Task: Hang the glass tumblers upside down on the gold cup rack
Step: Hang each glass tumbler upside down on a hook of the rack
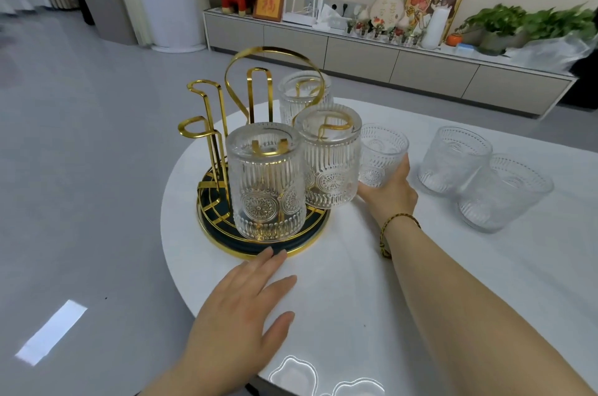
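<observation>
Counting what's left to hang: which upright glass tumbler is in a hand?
The upright embossed glass tumbler beside the gold cup rack, gripped by the right hand; two others stand untouched.

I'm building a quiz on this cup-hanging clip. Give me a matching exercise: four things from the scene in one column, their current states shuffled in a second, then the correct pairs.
Column 1
1. left hand
2. right hand
3. nearest tumbler on the gold cup rack
4. two tumblers on the right of the table

Column 2
A. upside down over a prong
B. upright, untouched
C. fingertips at the rack's base rim
D. gripping an upright tumbler

Pairs: 1-C, 2-D, 3-A, 4-B
</observation>
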The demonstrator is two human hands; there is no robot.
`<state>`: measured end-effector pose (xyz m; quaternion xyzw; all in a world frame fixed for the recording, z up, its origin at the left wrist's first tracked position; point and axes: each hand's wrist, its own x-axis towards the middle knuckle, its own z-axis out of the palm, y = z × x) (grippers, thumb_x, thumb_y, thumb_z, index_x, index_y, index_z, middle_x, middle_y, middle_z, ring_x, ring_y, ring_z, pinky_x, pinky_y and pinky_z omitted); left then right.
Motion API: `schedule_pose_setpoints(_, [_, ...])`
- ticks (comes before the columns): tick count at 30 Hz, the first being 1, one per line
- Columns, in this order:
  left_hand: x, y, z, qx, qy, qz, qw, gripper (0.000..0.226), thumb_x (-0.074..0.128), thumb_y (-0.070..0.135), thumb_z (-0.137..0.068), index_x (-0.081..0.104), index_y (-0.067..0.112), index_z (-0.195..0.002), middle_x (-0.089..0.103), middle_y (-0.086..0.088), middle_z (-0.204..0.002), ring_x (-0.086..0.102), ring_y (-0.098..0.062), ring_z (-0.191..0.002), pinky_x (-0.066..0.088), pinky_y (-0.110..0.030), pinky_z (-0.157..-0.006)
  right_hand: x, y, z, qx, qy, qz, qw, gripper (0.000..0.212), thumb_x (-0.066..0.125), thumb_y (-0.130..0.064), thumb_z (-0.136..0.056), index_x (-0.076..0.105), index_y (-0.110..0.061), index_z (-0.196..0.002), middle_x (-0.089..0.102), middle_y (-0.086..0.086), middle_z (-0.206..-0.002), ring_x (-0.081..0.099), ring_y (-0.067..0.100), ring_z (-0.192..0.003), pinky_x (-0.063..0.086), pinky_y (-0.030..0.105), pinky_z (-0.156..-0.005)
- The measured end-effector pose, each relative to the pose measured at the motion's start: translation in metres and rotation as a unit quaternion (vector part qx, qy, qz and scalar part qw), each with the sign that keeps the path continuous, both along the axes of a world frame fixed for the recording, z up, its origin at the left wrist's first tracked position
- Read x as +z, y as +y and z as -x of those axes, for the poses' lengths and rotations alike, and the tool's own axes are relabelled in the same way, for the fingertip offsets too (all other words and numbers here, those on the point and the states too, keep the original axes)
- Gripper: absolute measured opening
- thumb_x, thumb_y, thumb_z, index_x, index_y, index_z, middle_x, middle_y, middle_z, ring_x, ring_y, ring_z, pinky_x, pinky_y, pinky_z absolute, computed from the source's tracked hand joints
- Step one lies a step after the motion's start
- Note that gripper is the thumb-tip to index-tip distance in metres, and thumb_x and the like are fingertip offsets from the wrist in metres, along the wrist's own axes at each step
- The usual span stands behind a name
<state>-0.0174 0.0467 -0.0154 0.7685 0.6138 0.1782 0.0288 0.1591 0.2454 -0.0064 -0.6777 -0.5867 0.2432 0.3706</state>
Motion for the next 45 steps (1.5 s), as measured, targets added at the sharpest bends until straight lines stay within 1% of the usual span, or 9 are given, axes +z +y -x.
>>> schedule_pose_setpoints(7, [0.0, 0.0, 0.001, -0.011, 0.01, 0.0, 1.0, 0.041, 0.04, 0.041, -0.074, 0.07, 0.023, -0.095, 0.067, -0.002, -0.114, 0.063, -0.024, -0.105, 0.053, -0.031, -0.078, -0.001, -0.003, -0.002, 0.005, 0.065, -0.021, 0.998, 0.08, 0.073, -0.036, -0.061, 0.029, -0.014, -0.123, 0.05, 0.0, -0.106, 0.05, 0.025, -0.104, 0.038, 0.028, -0.08])
schedule_pose_setpoints(10, [-0.001, 0.0, 0.003, -0.022, -0.001, -0.01, 1.0, 0.039, 0.041, 0.041, -0.075, 0.07, 0.023, -0.094, 0.067, -0.003, -0.115, 0.062, -0.023, -0.106, 0.04, -0.025, -0.09, 0.004, -0.011, -0.005, 0.008, 0.1, -0.05, 0.994, 0.067, 0.072, -0.031, -0.061, 0.034, -0.017, -0.114, 0.046, -0.013, -0.091, 0.05, 0.014, -0.089, 0.039, 0.022, -0.072])
schedule_pose_setpoints(14, [0.006, -0.001, 0.012, -0.012, -0.027, -0.025, 0.999, 0.027, 0.054, 0.035, -0.072, 0.071, 0.022, -0.088, 0.071, -0.002, -0.104, 0.067, -0.019, -0.095, 0.057, -0.033, -0.068, 0.031, -0.017, -0.013, 0.028, 0.118, -0.089, 0.989, 0.058, 0.072, -0.025, -0.061, 0.034, -0.02, -0.105, 0.042, -0.022, -0.087, 0.047, -0.005, -0.077, 0.037, 0.006, -0.055])
schedule_pose_setpoints(20, [0.018, 0.0, 0.032, 0.084, -0.124, -0.064, 0.987, 0.02, 0.059, 0.016, -0.07, 0.072, 0.013, -0.085, 0.073, -0.003, -0.086, 0.051, -0.011, -0.095, 0.046, -0.026, -0.065, 0.109, -0.025, -0.028, 0.082, 0.072, -0.126, 0.986, 0.052, 0.07, -0.026, -0.066, 0.043, -0.016, -0.11, 0.052, -0.003, -0.098, 0.051, 0.001, -0.078, 0.037, 0.005, -0.053])
schedule_pose_setpoints(23, [0.02, 0.004, 0.039, 0.154, -0.183, -0.064, 0.969, 0.033, 0.056, 0.004, -0.084, 0.059, 0.015, -0.115, 0.063, -0.006, -0.117, 0.056, -0.019, -0.109, 0.044, -0.03, -0.078, 0.154, -0.027, -0.024, 0.138, -0.015, -0.131, 0.982, 0.064, 0.07, -0.031, -0.066, 0.042, -0.013, -0.12, 0.051, -0.002, -0.104, 0.052, 0.005, -0.081, 0.037, 0.009, -0.061])
schedule_pose_setpoints(25, [0.019, 0.006, 0.043, 0.177, -0.225, -0.03, 0.958, 0.049, 0.048, 0.012, -0.091, 0.032, 0.02, -0.136, 0.035, 0.001, -0.144, 0.037, -0.018, -0.129, 0.037, -0.032, -0.097, 0.182, -0.026, -0.016, 0.156, -0.07, -0.133, 0.976, 0.072, 0.07, -0.036, -0.065, 0.039, -0.01, -0.125, 0.051, 0.002, -0.113, 0.051, 0.016, -0.095, 0.041, 0.02, -0.073])
schedule_pose_setpoints(29, [0.017, 0.013, 0.053, 0.14, -0.17, 0.034, 0.975, 0.055, 0.035, 0.027, -0.096, 0.005, 0.024, -0.142, -0.001, 0.012, -0.152, 0.004, -0.008, -0.141, 0.01, -0.024, -0.112, 0.224, -0.021, 0.011, 0.182, -0.182, -0.121, 0.959, 0.085, 0.066, -0.049, -0.061, 0.034, -0.009, -0.129, 0.048, 0.013, -0.13, 0.049, 0.026, -0.112, 0.042, 0.038, -0.094])
schedule_pose_setpoints(37, [0.01, 0.023, 0.061, 0.118, -0.104, 0.101, 0.982, 0.055, 0.029, 0.035, -0.097, -0.001, 0.026, -0.142, -0.007, 0.008, -0.154, -0.004, -0.007, -0.141, -0.002, -0.026, -0.114, 0.263, -0.008, 0.084, 0.243, -0.334, -0.109, 0.904, 0.081, 0.067, -0.047, -0.062, 0.035, -0.012, -0.127, 0.049, 0.01, -0.127, 0.041, 0.017, -0.095, 0.035, 0.03, -0.081])
schedule_pose_setpoints(45, [0.008, 0.022, 0.065, 0.105, -0.12, 0.104, 0.982, 0.055, 0.029, 0.035, -0.097, -0.002, 0.027, -0.142, -0.009, 0.01, -0.154, -0.007, -0.006, -0.14, -0.006, -0.025, -0.113, 0.252, 0.0, 0.128, 0.272, -0.393, -0.073, 0.875, 0.084, 0.069, -0.045, -0.062, 0.033, -0.012, -0.129, 0.045, 0.011, -0.133, 0.044, 0.027, -0.116, 0.037, 0.037, -0.092])
